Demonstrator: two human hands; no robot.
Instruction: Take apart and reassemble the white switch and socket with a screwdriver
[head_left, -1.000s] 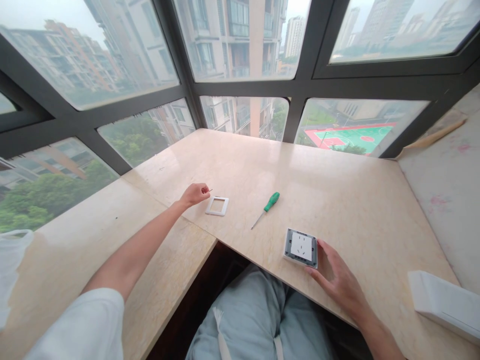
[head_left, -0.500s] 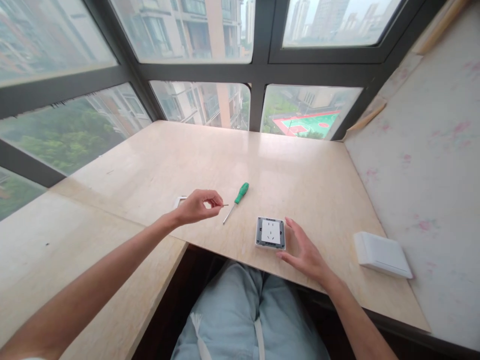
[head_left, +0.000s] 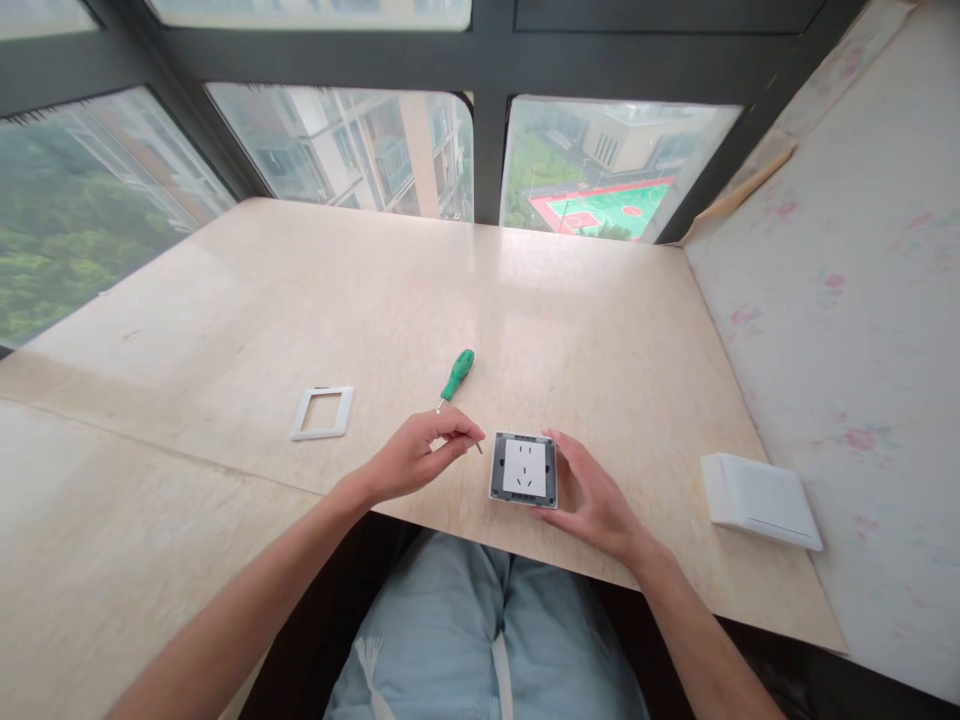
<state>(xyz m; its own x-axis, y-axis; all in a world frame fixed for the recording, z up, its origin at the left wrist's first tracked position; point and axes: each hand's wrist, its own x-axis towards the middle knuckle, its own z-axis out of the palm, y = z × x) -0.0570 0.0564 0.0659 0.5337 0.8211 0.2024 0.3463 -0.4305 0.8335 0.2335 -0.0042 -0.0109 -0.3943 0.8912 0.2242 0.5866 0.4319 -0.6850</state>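
A small, thin screw (head_left: pixel 479 448) is pinched between the fingertips of my left hand (head_left: pixel 416 458), its tip pointing toward the socket. The wall socket (head_left: pixel 524 468), white-faced with a dark grey surround and a white base, sits face up near the table's front edge. Around its right side curls my right hand (head_left: pixel 600 500), forefinger at the top corner and thumb at the bottom corner. Behind my left hand lies a green-handled screwdriver (head_left: pixel 458 375), its shaft mostly hidden. A white square cover frame (head_left: pixel 345 412) rests flat to the left.
A white box-like item (head_left: pixel 765 500) stands at the right, close to the flowered wall (head_left: pixel 862 380). Windows with dark frames (head_left: pixel 491 160) border the far side of the pale table (head_left: pixel 360 290). My legs are beneath the front edge.
My left hand has brought the screw rightward and down, close to the socket. My right hand has closed in on the socket's side. The cover frame now shows fully as the view tilts down.
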